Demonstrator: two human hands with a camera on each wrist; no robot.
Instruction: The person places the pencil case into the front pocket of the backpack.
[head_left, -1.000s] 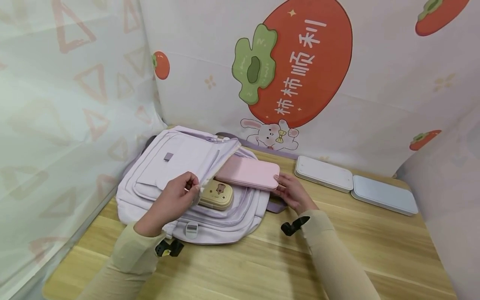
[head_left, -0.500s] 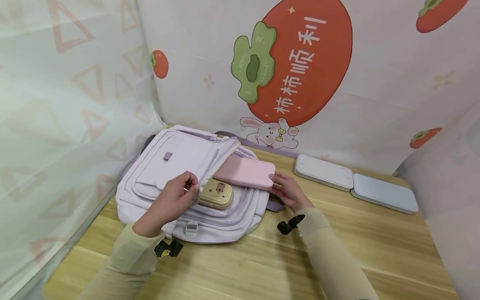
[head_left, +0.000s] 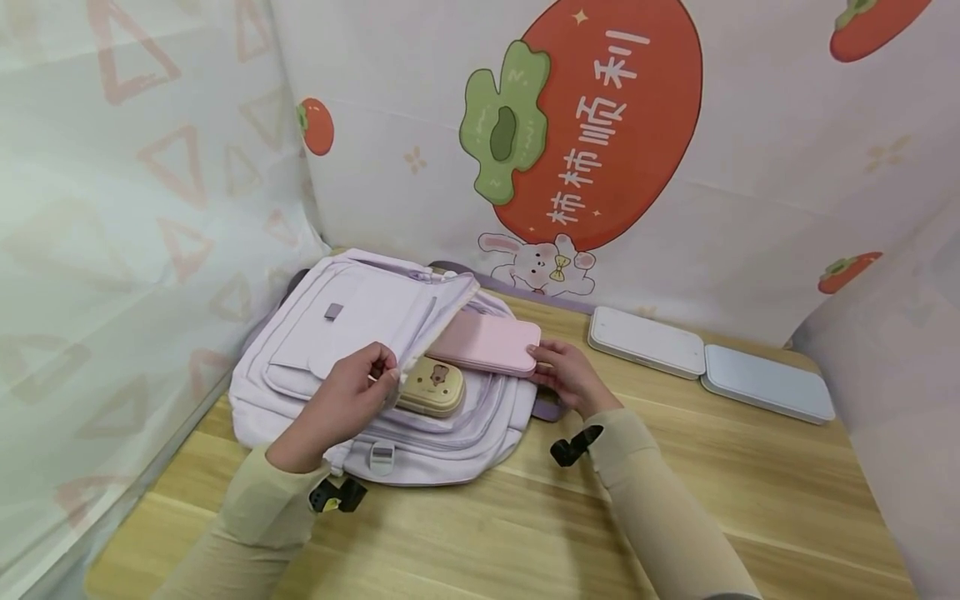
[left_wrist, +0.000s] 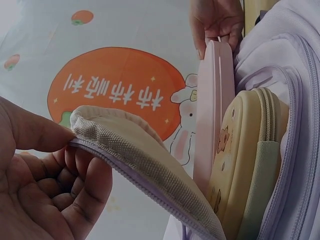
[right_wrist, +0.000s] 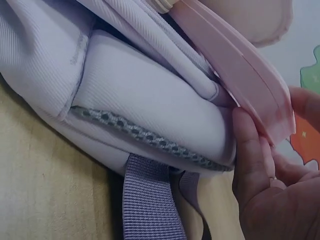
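Note:
A lilac backpack [head_left: 300, 325] lies on the wooden table with its front pocket unzipped. My left hand [head_left: 351, 396] pinches the zipper edge of the pocket flap [left_wrist: 145, 155] and holds it lifted. In my right hand [head_left: 572, 375] is the outer end of a flat pink case [head_left: 495, 342], gripped between thumb and fingers; its other end is inside the pocket, under the flap. Beside it in the pocket sits a yellow zipped pouch [head_left: 435, 387] with a small bear picture. The left wrist view shows the pink case [left_wrist: 215, 100] standing right against the yellow pouch [left_wrist: 245, 145].
A white flat case [head_left: 647, 342] and a light blue flat case [head_left: 768, 383] lie end to end at the table's back right. Printed cloth walls [head_left: 390, 92] close off the back and sides. A purple strap [head_left: 550, 407] sticks out from under the backpack.
My right hand has moved left, sliding the pink case a little deeper into the pocket. The left hand keeps the flap raised in the same place.

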